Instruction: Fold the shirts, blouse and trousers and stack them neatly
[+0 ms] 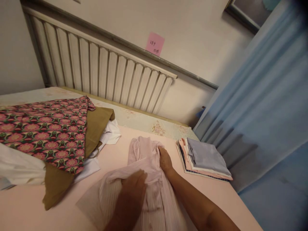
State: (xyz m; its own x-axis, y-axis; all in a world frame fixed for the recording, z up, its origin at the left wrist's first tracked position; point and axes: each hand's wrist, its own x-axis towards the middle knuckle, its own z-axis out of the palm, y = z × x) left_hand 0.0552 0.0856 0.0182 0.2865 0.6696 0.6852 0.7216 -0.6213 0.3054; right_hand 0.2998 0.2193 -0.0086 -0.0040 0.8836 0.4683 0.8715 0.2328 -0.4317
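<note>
A pale pink, finely striped shirt (154,195) with a buttoned front and a pocket lies on the bed in front of me, its collar end pointing away. My right hand (166,160) grips the shirt's right edge near the shoulder, the cloth folded over there and the fingertips partly hidden. Over the shirt's left side lies my left hand (133,194), slightly blurred, its fingers stretched out and thumb apart on the cloth. A short sleeve spreads out to the left beneath it.
A loose heap with a floral-patterned garment (60,128), an olive garment (96,125) and white clothes (21,165) lies left. Folded clothes (207,157) form a stack at right, beside the blue curtain (260,106). A radiator (103,67) stands behind the bed (144,123).
</note>
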